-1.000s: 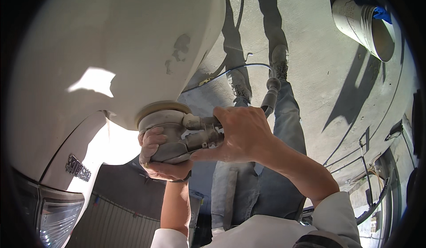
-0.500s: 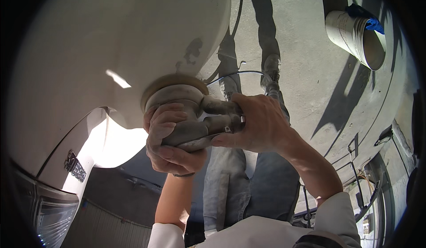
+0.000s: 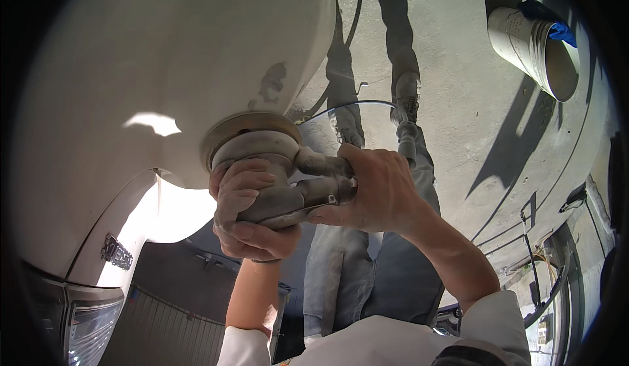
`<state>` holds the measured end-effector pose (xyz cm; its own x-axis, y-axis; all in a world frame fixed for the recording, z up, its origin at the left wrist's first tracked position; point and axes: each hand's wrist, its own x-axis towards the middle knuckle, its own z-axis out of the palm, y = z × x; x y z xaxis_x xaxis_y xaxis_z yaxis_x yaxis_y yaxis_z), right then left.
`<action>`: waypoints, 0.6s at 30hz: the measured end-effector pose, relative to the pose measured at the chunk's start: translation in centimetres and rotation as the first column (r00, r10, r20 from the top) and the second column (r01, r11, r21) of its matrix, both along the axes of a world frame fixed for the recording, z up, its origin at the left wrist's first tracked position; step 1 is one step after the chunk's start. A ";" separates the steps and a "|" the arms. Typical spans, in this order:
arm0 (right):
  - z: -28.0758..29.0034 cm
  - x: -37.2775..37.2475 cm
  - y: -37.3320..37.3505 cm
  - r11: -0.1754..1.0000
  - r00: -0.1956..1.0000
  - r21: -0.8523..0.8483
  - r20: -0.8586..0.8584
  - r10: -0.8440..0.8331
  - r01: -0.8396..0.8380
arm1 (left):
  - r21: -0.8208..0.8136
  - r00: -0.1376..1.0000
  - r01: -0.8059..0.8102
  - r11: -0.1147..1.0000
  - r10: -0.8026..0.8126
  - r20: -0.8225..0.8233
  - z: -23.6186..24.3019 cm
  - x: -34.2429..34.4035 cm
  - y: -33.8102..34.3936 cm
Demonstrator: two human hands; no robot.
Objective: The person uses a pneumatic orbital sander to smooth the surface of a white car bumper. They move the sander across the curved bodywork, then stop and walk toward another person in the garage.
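Both my hands hold a dusty grey air sander (image 3: pixel 257 145), its round tan pad set against a pale, curved car body panel (image 3: pixel 196 52). The fingers of my left hand (image 3: pixel 246 212) wrap around the sander's body, with the thumb underneath. At the rear end, my right hand (image 3: pixel 383 192) is closed around the two short tubes of the tool; the palm side is hidden. A dark, irregular patch (image 3: pixel 272 81) marks the panel just beyond the pad. A thin hose (image 3: pixel 360 102) curves behind my right hand to a grey fitting (image 3: pixel 407 140) by my leg.
A pale bucket (image 3: pixel 517 42) lies on its side at the far right, with a blue cloth-like item (image 3: pixel 562 33) at its rim. The concrete floor (image 3: pixel 452 71) spreads to the right. A car headlight (image 3: pixel 95 330) sits at the lower left, below the panel's edge.
The sander and both hands have shifted slightly left in the picture, while the bucket sits farther right. The bright light patch on the panel looks larger. My grip is unchanged.
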<state>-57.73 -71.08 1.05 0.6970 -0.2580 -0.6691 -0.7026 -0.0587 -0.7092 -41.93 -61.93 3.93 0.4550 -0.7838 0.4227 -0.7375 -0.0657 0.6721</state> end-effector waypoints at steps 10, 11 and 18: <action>-1.5 -3.4 -11.4 0.904 0.892 0.246 0.208 -0.401 0.349 | -0.183 0.995 0.013 0.983 -0.032 -0.099 -4.9 -1.4 -9.0; -1.6 -3.4 -10.6 0.894 0.883 0.260 0.208 -0.421 0.365 | -0.109 0.998 0.044 0.993 -0.049 -0.050 -4.8 -1.2 -8.9; -1.1 0.4 3.9 0.998 0.996 0.064 0.088 0.014 -0.020 | 0.076 0.997 -0.070 0.995 0.069 0.021 -0.4 0.1 6.2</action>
